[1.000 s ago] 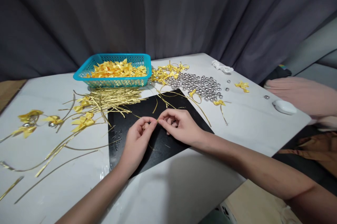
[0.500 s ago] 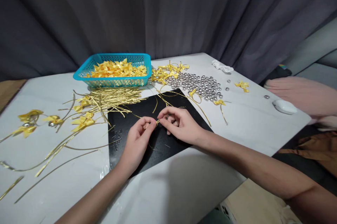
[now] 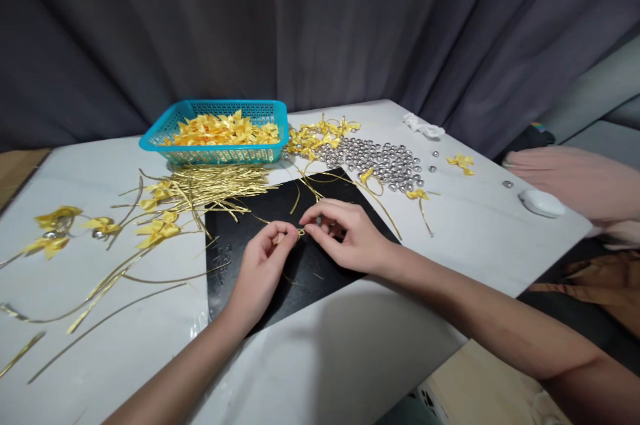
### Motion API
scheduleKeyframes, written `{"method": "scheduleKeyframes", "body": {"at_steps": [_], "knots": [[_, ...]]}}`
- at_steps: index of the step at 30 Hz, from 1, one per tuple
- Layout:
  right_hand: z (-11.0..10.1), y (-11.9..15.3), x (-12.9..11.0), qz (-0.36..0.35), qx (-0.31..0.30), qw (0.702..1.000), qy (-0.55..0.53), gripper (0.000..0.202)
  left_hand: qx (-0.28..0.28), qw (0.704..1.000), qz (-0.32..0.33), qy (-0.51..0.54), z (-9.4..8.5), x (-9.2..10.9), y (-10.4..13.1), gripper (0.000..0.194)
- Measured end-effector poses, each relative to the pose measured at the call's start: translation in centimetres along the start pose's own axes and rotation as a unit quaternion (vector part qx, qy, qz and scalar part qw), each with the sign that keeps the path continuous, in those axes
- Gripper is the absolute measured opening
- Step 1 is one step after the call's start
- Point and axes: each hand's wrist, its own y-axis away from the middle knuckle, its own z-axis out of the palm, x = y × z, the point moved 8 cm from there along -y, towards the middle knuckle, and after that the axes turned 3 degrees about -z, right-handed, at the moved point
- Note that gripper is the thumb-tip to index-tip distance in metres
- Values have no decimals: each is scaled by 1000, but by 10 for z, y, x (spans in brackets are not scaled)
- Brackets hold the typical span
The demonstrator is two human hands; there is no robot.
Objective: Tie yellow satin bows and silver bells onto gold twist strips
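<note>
Over the black mat, my left hand pinches a gold cord between thumb and forefinger. A small loop of the cord shows between the two hands. My right hand has its thumb and forefinger closed at the other side of that loop, the remaining fingers curled in behind. How the cord runs inside the fingers is hidden. Loose gold cords lie in a bundle beyond my left hand, with yellow ribbon bows to its left.
A blue basket full of yellow ribbon pieces stands at the back of the white table. Many silver beads spread right of it, beside more yellow bows. A white computer mouse and a crumpled tissue lie further right.
My right hand has shifted very slightly, and the small loop of gold cord between the fingertips shows more clearly. My left hand stays in place.
</note>
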Motion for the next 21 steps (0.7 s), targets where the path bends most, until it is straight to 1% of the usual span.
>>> {"method": "scheduleKeyframes", "body": {"at_steps": [5, 12, 21], "knots": [[1, 0, -2, -22, -24, 999, 9, 6, -3, 1000, 2, 0, 1, -1, -1, 23], [4, -1, -1, -33, -36, 998, 33, 8, -3, 1000, 2, -5, 1, -1, -1, 21], [5, 0, 4, -8, -42, 999, 21, 6, 9, 1000, 11, -25, -1, -2, -2, 24]]}}
